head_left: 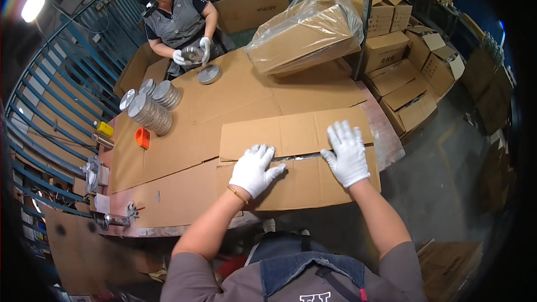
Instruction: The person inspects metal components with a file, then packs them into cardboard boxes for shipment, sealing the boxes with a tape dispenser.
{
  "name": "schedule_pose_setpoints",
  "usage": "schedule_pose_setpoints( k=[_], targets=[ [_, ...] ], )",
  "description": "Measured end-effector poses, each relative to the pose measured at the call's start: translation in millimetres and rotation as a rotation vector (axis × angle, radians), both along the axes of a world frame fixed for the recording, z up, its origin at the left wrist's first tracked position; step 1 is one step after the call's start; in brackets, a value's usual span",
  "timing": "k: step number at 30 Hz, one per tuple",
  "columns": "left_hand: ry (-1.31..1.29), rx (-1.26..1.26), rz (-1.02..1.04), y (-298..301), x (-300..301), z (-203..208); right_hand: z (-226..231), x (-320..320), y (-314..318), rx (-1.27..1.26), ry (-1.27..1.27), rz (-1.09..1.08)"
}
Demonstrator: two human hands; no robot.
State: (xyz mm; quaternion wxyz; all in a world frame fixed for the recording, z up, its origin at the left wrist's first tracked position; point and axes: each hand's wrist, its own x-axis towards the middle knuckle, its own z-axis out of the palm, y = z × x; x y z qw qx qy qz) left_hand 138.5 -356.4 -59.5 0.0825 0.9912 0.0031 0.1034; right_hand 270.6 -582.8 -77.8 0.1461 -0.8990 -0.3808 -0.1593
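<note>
Both my hands wear white gloves and rest on a cardboard box (268,131) at the near right of the table. Its two long top flaps are folded inward, with a narrow gap between them where something dark and shiny shows. My left hand (253,171) lies across the gap near its left end, fingers stretched out. On the right, my right hand (346,154) presses flat with spread fingers, mostly over the far flap and the gap's right end. Neither hand holds anything.
Stacks of round metal discs (150,113) stand left on the cardboard-covered table (196,128), beside an orange tape roll (142,138). Across the table a gloved co-worker (182,22) holds a round metal piece near another disc stack (210,74). A plastic-wrapped box (305,39) sits far right; more cartons (403,95) lie beyond.
</note>
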Motion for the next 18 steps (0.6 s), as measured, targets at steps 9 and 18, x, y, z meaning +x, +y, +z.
schedule_pose_setpoints(
  k=[9,18],
  targets=[
    [0.115,0.039,0.066,-92.6,-46.2,-18.2,-5.9,38.8,84.5,-0.189,0.159,-0.153],
    [0.066,-0.003,0.052,-77.8,-48.3,-28.2,-1.6,28.4,137.7,-0.136,0.217,-0.083]
  ],
)
